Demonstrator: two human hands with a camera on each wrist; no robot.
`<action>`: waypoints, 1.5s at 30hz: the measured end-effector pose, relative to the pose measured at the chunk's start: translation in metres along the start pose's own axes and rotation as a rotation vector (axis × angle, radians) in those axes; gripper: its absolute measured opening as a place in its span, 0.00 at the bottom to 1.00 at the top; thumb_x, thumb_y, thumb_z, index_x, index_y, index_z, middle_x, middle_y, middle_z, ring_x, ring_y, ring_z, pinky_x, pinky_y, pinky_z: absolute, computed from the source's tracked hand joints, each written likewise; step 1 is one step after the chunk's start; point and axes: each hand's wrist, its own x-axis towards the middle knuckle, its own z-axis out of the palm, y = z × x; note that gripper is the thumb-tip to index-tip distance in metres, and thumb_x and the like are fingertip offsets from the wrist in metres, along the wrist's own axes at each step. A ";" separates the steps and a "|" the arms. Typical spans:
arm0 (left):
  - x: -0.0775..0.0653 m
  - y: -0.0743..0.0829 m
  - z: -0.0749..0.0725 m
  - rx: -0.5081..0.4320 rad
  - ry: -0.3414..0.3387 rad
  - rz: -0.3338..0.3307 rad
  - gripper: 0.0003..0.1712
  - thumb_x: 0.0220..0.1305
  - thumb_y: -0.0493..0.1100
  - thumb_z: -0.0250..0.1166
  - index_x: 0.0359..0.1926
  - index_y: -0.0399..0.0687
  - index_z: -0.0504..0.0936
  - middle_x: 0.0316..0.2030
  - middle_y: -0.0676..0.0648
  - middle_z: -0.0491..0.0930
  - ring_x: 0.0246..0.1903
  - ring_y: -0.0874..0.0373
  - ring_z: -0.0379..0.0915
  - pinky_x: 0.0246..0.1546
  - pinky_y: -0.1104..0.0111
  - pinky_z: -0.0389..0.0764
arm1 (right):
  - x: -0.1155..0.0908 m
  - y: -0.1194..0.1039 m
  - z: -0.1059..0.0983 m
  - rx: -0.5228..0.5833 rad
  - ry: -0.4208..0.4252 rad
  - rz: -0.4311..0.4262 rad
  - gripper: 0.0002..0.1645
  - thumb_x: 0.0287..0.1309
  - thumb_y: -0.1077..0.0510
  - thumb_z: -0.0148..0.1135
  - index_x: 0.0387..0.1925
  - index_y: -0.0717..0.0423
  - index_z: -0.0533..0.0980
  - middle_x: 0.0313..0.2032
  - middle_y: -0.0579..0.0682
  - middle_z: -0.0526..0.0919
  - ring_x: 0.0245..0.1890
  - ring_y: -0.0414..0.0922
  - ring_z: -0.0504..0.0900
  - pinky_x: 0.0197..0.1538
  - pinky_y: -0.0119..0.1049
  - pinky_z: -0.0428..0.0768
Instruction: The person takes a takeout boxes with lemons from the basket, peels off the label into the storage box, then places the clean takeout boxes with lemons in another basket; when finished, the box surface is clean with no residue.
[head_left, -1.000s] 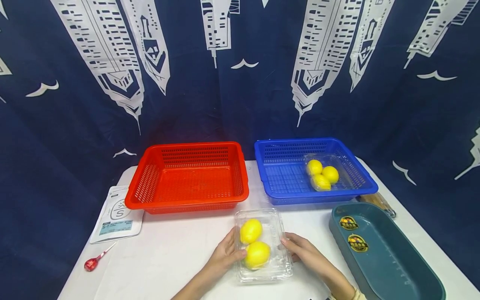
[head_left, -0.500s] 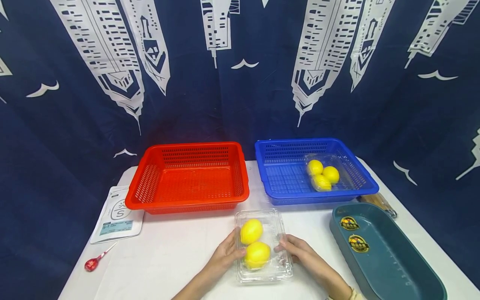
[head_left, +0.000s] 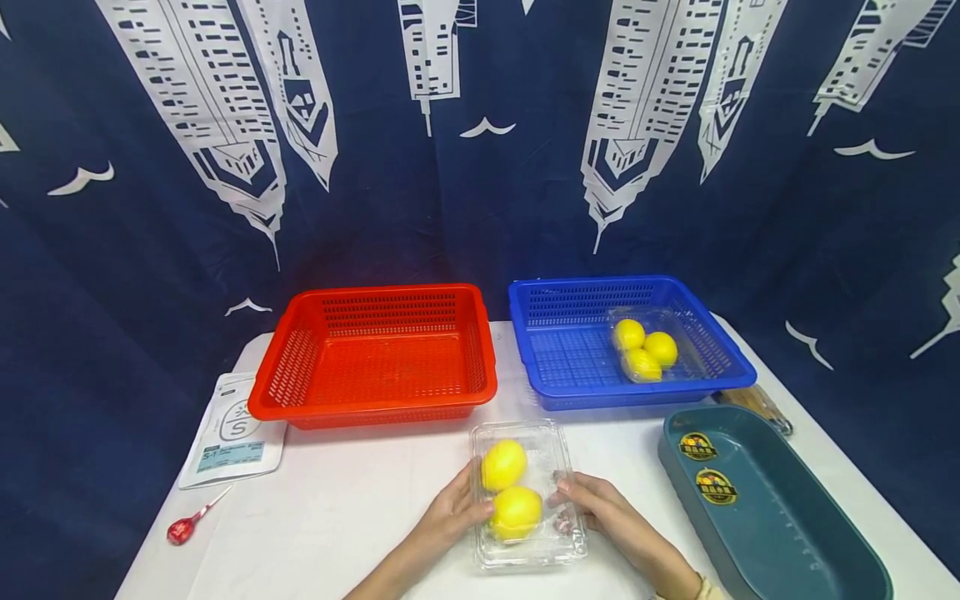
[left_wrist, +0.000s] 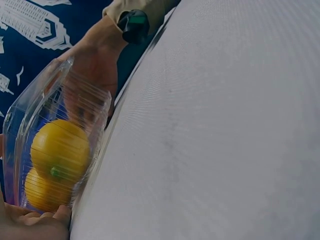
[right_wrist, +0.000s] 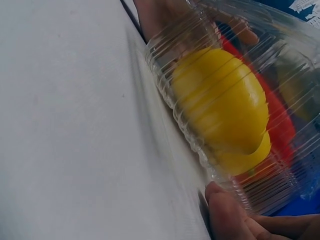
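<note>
A clear plastic clamshell box (head_left: 551,458) lies at the front middle of the white table, its lid down over two yellow lemons, a rear one (head_left: 503,464) and a front one (head_left: 516,510). My left hand (head_left: 453,512) grips the box's left side, thumb over the lid's edge beside the front lemon. On the opposite side my right hand (head_left: 603,512) holds the box, thumb reaching onto the lid. Both wrist views show the ribbed wall, with a lemon (left_wrist: 60,147) behind it and a lemon (right_wrist: 220,100) close up. Fingers under the box are mostly hidden.
Behind stand a red basket (head_left: 390,410) and a blue basket (head_left: 637,390); the blue one holds another clear box with three lemons (head_left: 643,350). A teal tub (head_left: 780,500) is at right, by a wrapped brown item (head_left: 756,407). At left lie a white pouch (head_left: 236,433) and red lollipop (head_left: 182,530).
My right thumb and fingers have shifted slightly inward over the box's right side. The box and my left hand stay nearly in place.
</note>
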 end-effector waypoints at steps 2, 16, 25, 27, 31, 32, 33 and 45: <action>0.000 0.000 0.000 0.000 0.003 -0.001 0.51 0.66 0.52 0.59 0.75 0.33 0.40 0.76 0.33 0.40 0.74 0.35 0.41 0.73 0.49 0.50 | 0.000 0.001 0.000 0.001 0.004 -0.012 0.42 0.72 0.48 0.44 0.66 0.84 0.52 0.46 0.58 0.83 0.39 0.40 0.81 0.46 0.31 0.82; 0.002 0.003 0.002 0.007 0.026 0.028 0.48 0.68 0.50 0.57 0.75 0.32 0.42 0.75 0.31 0.42 0.74 0.35 0.43 0.73 0.51 0.51 | 0.000 0.005 -0.003 0.001 0.035 -0.024 0.38 0.73 0.50 0.43 0.64 0.83 0.57 0.44 0.58 0.83 0.38 0.40 0.83 0.44 0.32 0.84; 0.012 0.002 -0.002 0.028 0.027 0.041 0.50 0.66 0.51 0.59 0.76 0.34 0.42 0.75 0.32 0.45 0.74 0.36 0.46 0.72 0.51 0.58 | 0.000 0.000 -0.006 -0.019 0.068 -0.018 0.38 0.72 0.50 0.44 0.66 0.82 0.56 0.46 0.62 0.83 0.38 0.41 0.83 0.44 0.31 0.84; 0.013 0.004 -0.004 0.062 0.046 0.049 0.50 0.65 0.51 0.61 0.75 0.34 0.44 0.75 0.32 0.47 0.73 0.35 0.49 0.70 0.52 0.61 | 0.000 0.000 -0.007 -0.017 0.068 -0.018 0.38 0.72 0.50 0.44 0.66 0.82 0.56 0.46 0.62 0.83 0.38 0.41 0.83 0.44 0.31 0.84; 0.016 0.011 -0.005 0.198 0.123 0.091 0.50 0.64 0.50 0.65 0.75 0.33 0.47 0.73 0.31 0.51 0.71 0.36 0.55 0.68 0.54 0.65 | -0.001 0.001 -0.008 -0.018 0.068 -0.015 0.38 0.72 0.50 0.44 0.65 0.81 0.57 0.46 0.61 0.82 0.36 0.40 0.83 0.44 0.31 0.83; 0.017 0.014 -0.005 0.244 0.150 0.103 0.51 0.63 0.50 0.66 0.75 0.35 0.48 0.73 0.32 0.53 0.70 0.37 0.57 0.68 0.55 0.66 | -0.001 0.001 -0.008 -0.020 0.070 -0.012 0.38 0.72 0.49 0.44 0.65 0.81 0.58 0.45 0.61 0.83 0.36 0.39 0.83 0.44 0.31 0.83; 0.018 0.017 -0.004 0.292 0.176 0.114 0.51 0.61 0.51 0.67 0.75 0.37 0.49 0.73 0.32 0.54 0.69 0.37 0.59 0.67 0.55 0.67 | -0.001 0.002 -0.008 -0.022 0.070 -0.007 0.38 0.72 0.49 0.44 0.66 0.80 0.58 0.45 0.60 0.83 0.35 0.39 0.83 0.43 0.31 0.83; 0.033 0.048 0.010 0.630 0.233 0.186 0.54 0.54 0.60 0.70 0.75 0.44 0.55 0.74 0.40 0.55 0.73 0.41 0.54 0.70 0.42 0.60 | -0.002 0.004 -0.012 -0.034 0.056 0.011 0.39 0.72 0.47 0.44 0.66 0.79 0.58 0.46 0.61 0.82 0.35 0.41 0.83 0.43 0.31 0.83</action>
